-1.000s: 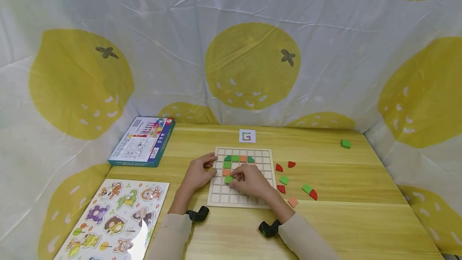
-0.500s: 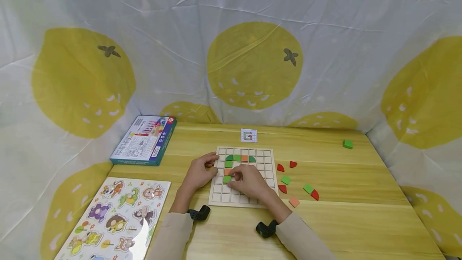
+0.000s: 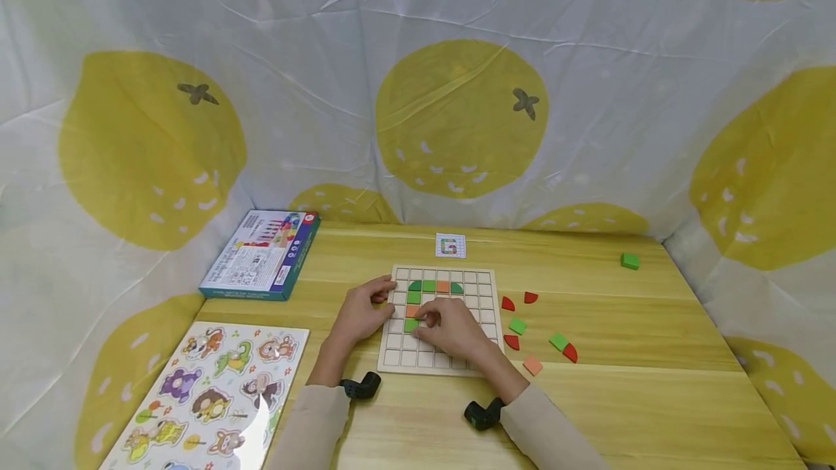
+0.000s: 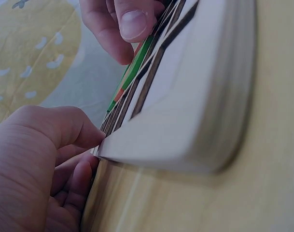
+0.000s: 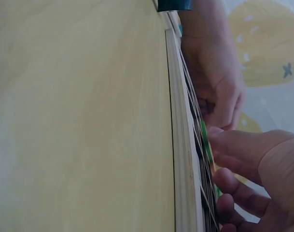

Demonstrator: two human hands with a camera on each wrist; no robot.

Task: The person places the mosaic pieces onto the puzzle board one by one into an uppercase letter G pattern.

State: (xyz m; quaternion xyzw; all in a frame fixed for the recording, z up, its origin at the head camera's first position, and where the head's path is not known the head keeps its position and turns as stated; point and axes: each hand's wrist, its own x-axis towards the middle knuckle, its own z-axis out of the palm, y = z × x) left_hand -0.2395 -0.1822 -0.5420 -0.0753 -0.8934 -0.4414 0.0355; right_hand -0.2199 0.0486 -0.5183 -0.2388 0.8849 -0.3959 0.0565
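Observation:
In the head view a wooden grid board (image 3: 436, 358) lies on the table. Set into its cells are green and orange square tiles and dark green quarter-circle tiles. My left hand (image 3: 363, 312) holds the board's left edge, its thumb on the rim in the left wrist view. Over the board, my right hand (image 3: 452, 326) has its thumb and index finger at the right side of a green square tile (image 3: 410, 325), pinching it in the cell below an orange tile (image 3: 412, 310). Those fingertips partly cover the tile. The right wrist view shows the thumb touching green.
Right of the board lie several loose tiles, among them a red quarter-circle (image 3: 531, 297), a green square (image 3: 517, 326) and an orange square (image 3: 533, 366). A pattern card (image 3: 451, 246) lies behind. A box (image 3: 260, 255) and animal puzzle (image 3: 215, 383) stand left; green blocks (image 3: 630, 261) far right.
The green square tile, slightly askew a second ago, now sits straight in its cell. My right hand shifted slightly left with it. My left hand stays at the board's edge.

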